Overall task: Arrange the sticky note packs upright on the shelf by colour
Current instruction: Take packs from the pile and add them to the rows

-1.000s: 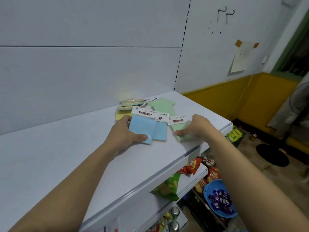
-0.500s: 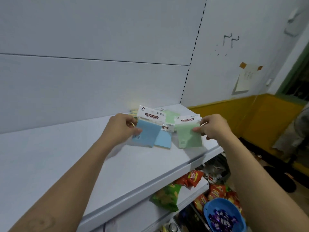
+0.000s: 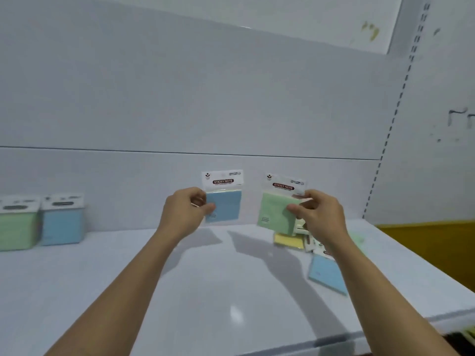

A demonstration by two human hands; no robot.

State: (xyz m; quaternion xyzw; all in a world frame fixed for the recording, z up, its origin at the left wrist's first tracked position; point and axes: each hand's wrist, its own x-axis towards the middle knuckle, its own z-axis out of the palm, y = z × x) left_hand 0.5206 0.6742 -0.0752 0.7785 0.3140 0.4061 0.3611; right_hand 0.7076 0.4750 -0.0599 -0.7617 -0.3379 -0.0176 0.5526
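2 sticky note packs are held clear of the shelf (image 3: 205,291).
At mid-frame the blue pack (image 3: 226,204) is pinched at its left edge by the left grip (image 3: 185,211), and the green pack (image 3: 275,211) at its right edge by the right grip (image 3: 318,214). Each is best stood header-up against its matching row at far left: the green row (image 3: 16,227) or the blue row (image 3: 61,222).

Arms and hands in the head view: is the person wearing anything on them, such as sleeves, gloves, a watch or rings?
Nothing worn shows. The left hand and the right hand are bare, with no gloves, and no rings can be made out. The left forearm and the right forearm are bare down to the bottom edge of the picture, with no sleeve, watch or bracelet in view.
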